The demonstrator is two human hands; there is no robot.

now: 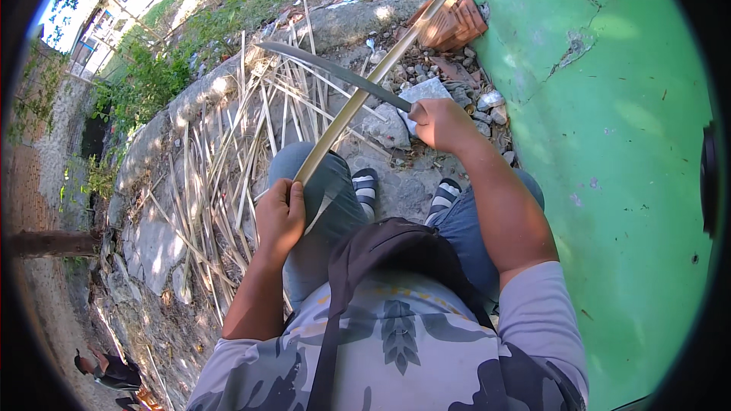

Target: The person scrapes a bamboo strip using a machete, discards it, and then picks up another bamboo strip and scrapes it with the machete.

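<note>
My left hand (pixel 280 217) is closed around the lower end of a long pale bamboo strip (pixel 343 118), which slants up and away to the right past the top of the view. In my right hand (pixel 443 125) is the handle of a machete, its long dark blade (pixel 316 62) pointing to the left. The blade crosses the strip about midway, and seems to touch it there. A thin sliver (pixel 318 215) hangs beside my left hand. Part of the machete's handle is hidden by my fingers.
Many split bamboo strips (pixel 217 175) lie on the stone ground to my left and ahead. Rubble (pixel 457 91) and stacked orange bricks (pixel 454 24) stand by the green wall (pixel 609 144) at right. A person (pixel 106 369) is at the lower left. My sandalled feet are below.
</note>
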